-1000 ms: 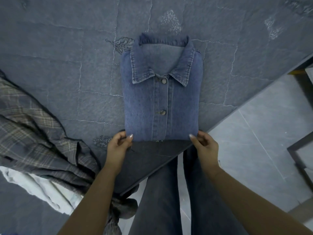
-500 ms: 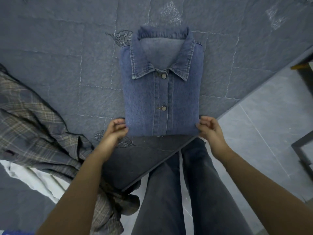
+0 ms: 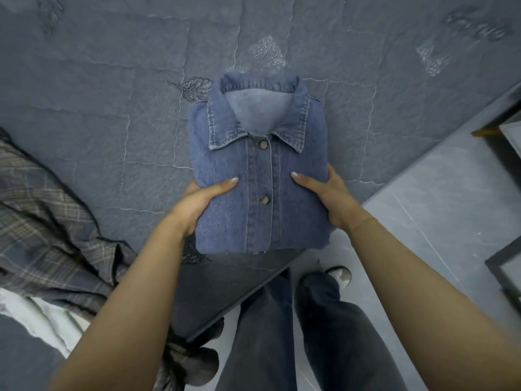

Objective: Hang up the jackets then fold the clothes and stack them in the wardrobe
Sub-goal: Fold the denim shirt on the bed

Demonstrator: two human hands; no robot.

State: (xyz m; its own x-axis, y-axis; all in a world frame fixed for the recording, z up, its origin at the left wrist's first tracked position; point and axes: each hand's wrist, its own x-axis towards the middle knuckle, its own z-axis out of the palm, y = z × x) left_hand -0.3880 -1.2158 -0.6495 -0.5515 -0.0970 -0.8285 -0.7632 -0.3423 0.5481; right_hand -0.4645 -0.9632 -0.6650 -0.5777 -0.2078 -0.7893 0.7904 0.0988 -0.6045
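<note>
The folded denim shirt (image 3: 258, 176) lies collar-away over the near corner of the quilted bed (image 3: 98, 108), its long axis pointing straight out from the person, gripped evenly at its near flanks by left hand (image 3: 201, 200) and right hand (image 3: 328, 194), thumbs on top.

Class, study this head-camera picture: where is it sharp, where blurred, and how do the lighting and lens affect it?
Head view: the denim shirt is sharp, stitching and buttons legible; light is soft and even, without glare; the bedspread blurs toward the corners; the floor edge bows from wide-angle distortion.
</note>
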